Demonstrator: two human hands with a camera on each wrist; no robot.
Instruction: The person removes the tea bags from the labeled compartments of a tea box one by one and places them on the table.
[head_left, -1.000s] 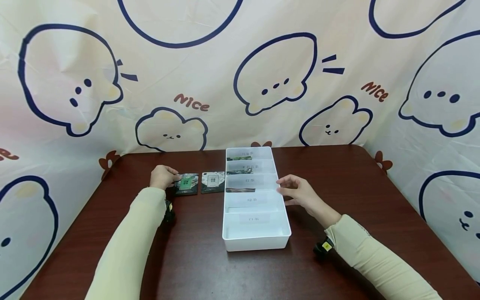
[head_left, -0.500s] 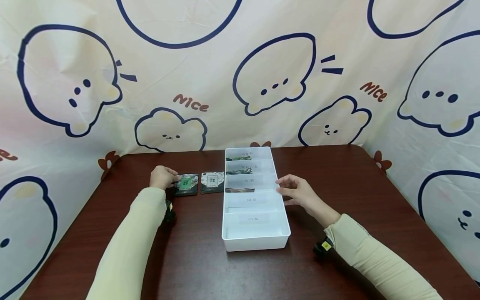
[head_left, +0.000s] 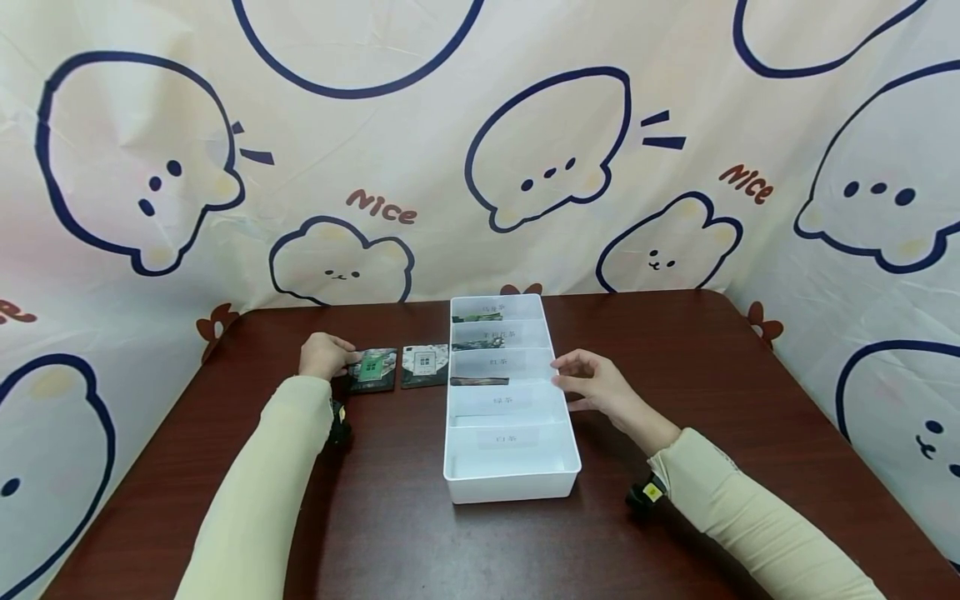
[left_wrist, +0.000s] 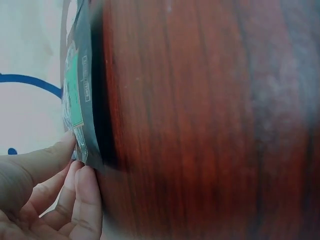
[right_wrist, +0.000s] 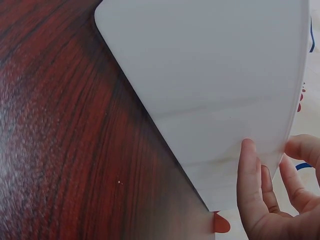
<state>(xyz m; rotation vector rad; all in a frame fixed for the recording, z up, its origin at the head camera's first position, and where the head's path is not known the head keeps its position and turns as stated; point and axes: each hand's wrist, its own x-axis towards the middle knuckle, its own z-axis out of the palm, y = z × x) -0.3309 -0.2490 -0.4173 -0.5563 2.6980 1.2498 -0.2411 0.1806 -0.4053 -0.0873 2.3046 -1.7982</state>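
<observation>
My left hand (head_left: 324, 356) pinches the left edge of a dark green tea packet (head_left: 374, 370) lying on the table; the left wrist view shows thumb and fingertips at the corner of this packet (left_wrist: 80, 95). Right beside it lies a second tea packet (head_left: 425, 365) with a white label, close to a long white divided box (head_left: 512, 487). At the box's right side, my right hand (head_left: 600, 385) touches the wall and rim with extended fingers. From the right wrist, these fingers (right_wrist: 247, 170) rest against the box's outer wall (right_wrist: 210, 75).
Paper labels with Chinese tea names mark the box's compartments, such as the front label (head_left: 507, 438). Tea packets (head_left: 478, 342) stand in the rear compartments. A brown wooden table (head_left: 397, 533) carries everything, and a cartoon-printed cloth (head_left: 555, 250) hangs behind it.
</observation>
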